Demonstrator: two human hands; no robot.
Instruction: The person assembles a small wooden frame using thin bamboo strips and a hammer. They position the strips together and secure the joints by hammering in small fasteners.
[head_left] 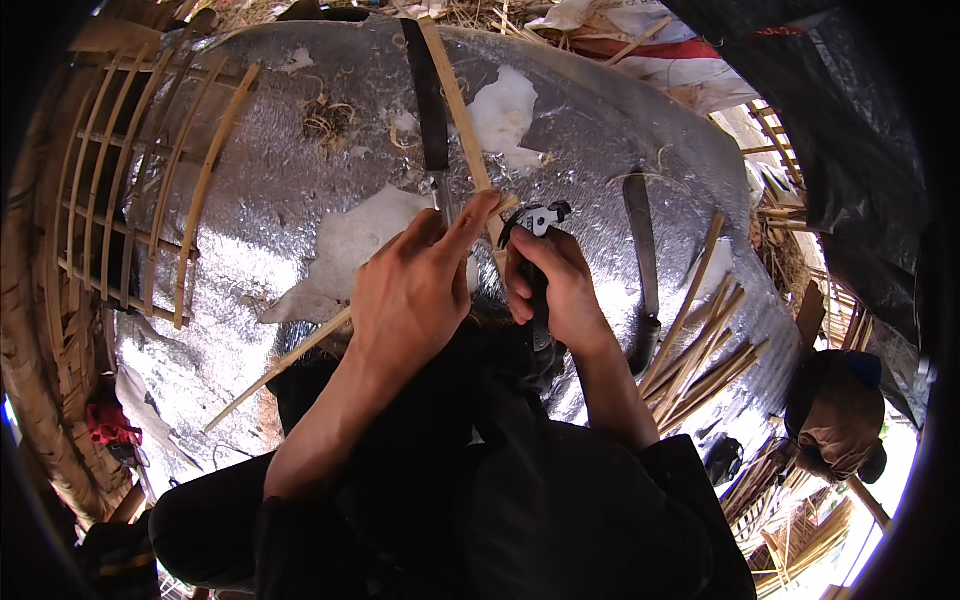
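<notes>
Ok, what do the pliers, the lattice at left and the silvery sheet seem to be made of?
Pliers: metal, at least the head, from its bright shine. Lattice: probably split bamboo or wood, dull, from its tan strips. Sheet: perhaps foil-faced, from its silvery glare.

The person's left hand (410,285) holds a thin stick (280,370) that slants out toward the lower left, its other end showing at the fingertips. Just beside that end is the metal head of the pliers (540,218), whose dark handles sit in the right hand (565,290). A flat wooden strip (455,105) runs away from the hands, beside a dark blade (427,100). On the silvery sheet (580,110), a knife (642,235) and loose sticks (705,350) lie to the right, a wooden lattice (188,200) to the left.
</notes>
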